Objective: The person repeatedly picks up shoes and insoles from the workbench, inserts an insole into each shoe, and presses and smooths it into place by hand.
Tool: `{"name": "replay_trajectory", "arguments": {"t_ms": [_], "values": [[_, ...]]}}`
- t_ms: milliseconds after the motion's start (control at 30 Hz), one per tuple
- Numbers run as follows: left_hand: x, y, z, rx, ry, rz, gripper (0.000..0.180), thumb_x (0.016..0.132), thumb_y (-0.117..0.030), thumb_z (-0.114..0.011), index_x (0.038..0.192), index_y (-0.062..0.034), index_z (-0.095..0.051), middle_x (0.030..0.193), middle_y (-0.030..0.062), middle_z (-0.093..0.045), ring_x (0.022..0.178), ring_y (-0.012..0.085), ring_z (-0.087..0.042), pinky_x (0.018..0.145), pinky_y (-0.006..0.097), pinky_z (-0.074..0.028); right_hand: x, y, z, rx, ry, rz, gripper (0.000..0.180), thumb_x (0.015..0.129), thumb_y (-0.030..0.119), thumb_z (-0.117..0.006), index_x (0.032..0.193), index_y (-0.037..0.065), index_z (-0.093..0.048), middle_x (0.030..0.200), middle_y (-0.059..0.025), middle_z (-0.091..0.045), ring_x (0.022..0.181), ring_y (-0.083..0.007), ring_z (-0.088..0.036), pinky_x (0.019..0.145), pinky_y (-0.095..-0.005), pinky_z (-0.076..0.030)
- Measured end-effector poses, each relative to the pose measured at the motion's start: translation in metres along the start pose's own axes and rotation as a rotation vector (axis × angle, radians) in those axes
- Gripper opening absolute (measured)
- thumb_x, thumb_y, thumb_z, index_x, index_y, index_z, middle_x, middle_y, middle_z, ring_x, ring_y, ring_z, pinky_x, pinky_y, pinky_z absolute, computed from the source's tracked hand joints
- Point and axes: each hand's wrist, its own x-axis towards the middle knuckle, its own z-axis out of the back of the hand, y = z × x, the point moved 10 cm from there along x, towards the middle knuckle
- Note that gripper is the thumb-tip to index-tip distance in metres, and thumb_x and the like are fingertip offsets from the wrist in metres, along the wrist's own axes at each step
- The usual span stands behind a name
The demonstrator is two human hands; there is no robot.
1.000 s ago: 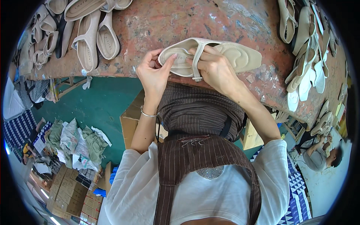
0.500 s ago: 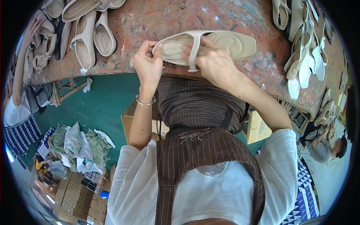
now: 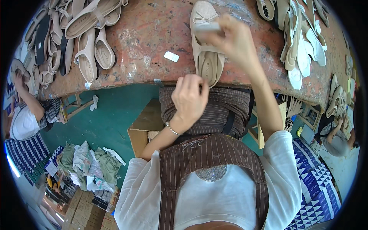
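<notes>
Shoe (image 3: pixel 199 50): beige, sitting on the bench (image 3: pixel 138 63) straight in front of the wearer, toe pointing away, heel end at the near edge, with a little bow (image 3: pixel 204 18) up on the toe and a strap (image 3: pixel 211 48) running across the opening.
Left hand (image 3: pixel 189 96): down at the heel end, fingers curled inward, tips right by the rim; whether they pinch it, nobody can tell from this angle.
Right hand (image 3: pixel 232 38): up over the front half, and it's all blur! The fingers look bent, with a pale smudge at their tips above the shoe; no telling whether they grip anything.
Tag (image 3: pixel 171 56): small and white, flat on the bench left of the shoe, clear of both hands.
Sandals (image 3: pixel 87 63): beige ones over on the left, overlapping in a crowd.
Pale shoes (image 3: pixel 303 53): a white and beige cluster, well off to the right.
Apron (image 3: pixel 216 157): brown with pinstripes, worn over a white shirt (image 3: pixel 222 199); bracelet (image 3: pixel 173 130) on the left wrist.
Floor (image 3: pixel 107 115): green, with a cardboard box (image 3: pixel 138 142) by the wearer's left side and bundles (image 3: pixel 92 165) farther left.
</notes>
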Motion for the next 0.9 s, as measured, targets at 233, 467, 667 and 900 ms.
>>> {"name": "replay_trajectory", "arguments": {"t_ms": [233,467,667,900], "values": [[-0.012,-0.024,-0.074,0.185,0.339,-0.291,0.064,0.085,-0.033,-0.061,0.142,-0.0061,-0.049,0.14,0.0181,-0.052,0.137,0.0372,-0.04,0.115,0.069,-0.01,-0.079,0.013,-0.053,-0.515,0.051,0.145,0.056,0.073,-0.006,-0.057,0.129,-0.008,-0.049,0.131,-0.028,-0.057,0.127,-0.0395,-0.054,0.117,-0.0603,-0.018],[-0.003,-0.022,-0.077,0.134,0.304,-0.228,0.051,0.084,-0.017,-0.065,0.131,0.0007,-0.056,0.129,0.0176,-0.057,0.133,0.0388,-0.042,0.112,0.063,-0.028,-0.01,-0.011,-0.057,-0.666,-0.011,0.137,0.041,0.076,-0.006,-0.053,0.117,-0.006,-0.056,0.107,-0.0221,-0.063,0.108,-0.0375,-0.061,0.116,-0.0563,-0.025],[-0.005,-0.03,-0.068,0.236,0.249,-0.296,0.042,0.08,-0.01,-0.065,0.12,0.0021,-0.064,0.122,0.0211,-0.059,0.128,0.0405,-0.047,0.106,0.059,-0.035,-0.019,-0.007,-0.054,-0.695,-0.157,0.226,0.034,0.078,-0.002,-0.054,0.111,-0.008,-0.06,0.1,-0.0211,-0.066,0.1,-0.0365,-0.064,0.117,-0.0546,-0.026],[-0.008,-0.013,-0.074,0.04,0.26,-0.182,0.053,0.085,-0.019,-0.058,0.136,-0.0028,-0.056,0.138,0.0193,-0.052,0.136,0.0386,-0.04,0.115,0.061,-0.027,-0.05,0.012,-0.069,-0.845,-0.152,0.272,0.043,0.081,0.003,-0.052,0.121,-0.015,-0.054,0.11,-0.0296,-0.062,0.107,-0.0382,-0.062,0.115,-0.052,-0.029]]}}
